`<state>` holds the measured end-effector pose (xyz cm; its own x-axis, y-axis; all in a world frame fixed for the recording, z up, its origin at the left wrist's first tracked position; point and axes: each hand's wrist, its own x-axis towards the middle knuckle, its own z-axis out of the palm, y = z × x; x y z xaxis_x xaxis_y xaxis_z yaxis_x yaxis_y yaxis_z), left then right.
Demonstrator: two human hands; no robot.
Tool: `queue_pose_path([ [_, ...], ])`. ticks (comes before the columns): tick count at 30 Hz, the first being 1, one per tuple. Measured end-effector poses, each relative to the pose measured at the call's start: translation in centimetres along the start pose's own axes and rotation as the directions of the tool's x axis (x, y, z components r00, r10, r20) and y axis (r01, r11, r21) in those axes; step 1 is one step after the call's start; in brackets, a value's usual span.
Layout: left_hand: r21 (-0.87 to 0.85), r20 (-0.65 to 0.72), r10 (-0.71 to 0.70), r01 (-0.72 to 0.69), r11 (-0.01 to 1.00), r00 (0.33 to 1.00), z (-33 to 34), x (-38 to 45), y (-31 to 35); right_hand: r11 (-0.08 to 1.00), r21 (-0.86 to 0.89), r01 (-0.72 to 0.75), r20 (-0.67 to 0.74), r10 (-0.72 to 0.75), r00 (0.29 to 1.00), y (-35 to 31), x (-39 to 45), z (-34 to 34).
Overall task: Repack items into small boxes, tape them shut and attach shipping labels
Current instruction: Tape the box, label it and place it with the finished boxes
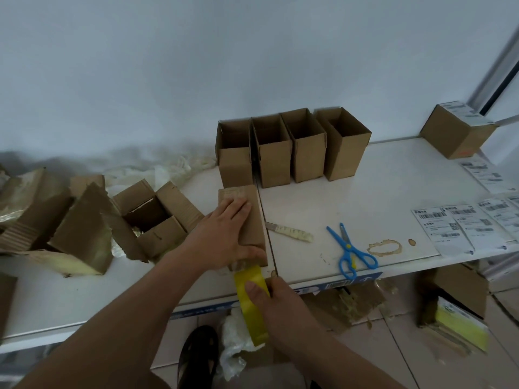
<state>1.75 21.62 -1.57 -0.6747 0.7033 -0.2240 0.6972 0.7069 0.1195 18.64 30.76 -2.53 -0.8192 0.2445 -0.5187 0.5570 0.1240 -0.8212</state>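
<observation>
A small closed cardboard box lies on the white table near its front edge. My left hand lies on top of it, fingers straight, thumb curled round the near end. My right hand grips a roll of yellow tape just below the table edge, thumb pressed on the roll. A strip of tape runs from the roll up to the box's near end. Several open empty boxes stand in a row behind.
A box cutter and blue scissors lie right of the box. Shipping labels are spread at the right, behind them a labelled box. Torn old cartons and plastic wrap fill the left. Cardboard scraps lie on the floor.
</observation>
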Motion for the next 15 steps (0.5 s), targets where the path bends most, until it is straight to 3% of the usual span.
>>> queue_pose_path([
  [7, 0.026, -0.069, 0.006, -0.004, 1.0, 0.998, 0.1, 0.4, -0.4, 0.996, 0.068, -0.058, 0.006, 0.058, 0.998, -1.2, 1.7, 1.0],
  [15, -0.118, -0.104, -0.014, 0.002, 0.993, 0.995, 0.5, -0.8, 0.2, 0.967, 0.171, -0.19, 0.123, 0.171, 0.978, -1.2, 1.8, -0.2],
])
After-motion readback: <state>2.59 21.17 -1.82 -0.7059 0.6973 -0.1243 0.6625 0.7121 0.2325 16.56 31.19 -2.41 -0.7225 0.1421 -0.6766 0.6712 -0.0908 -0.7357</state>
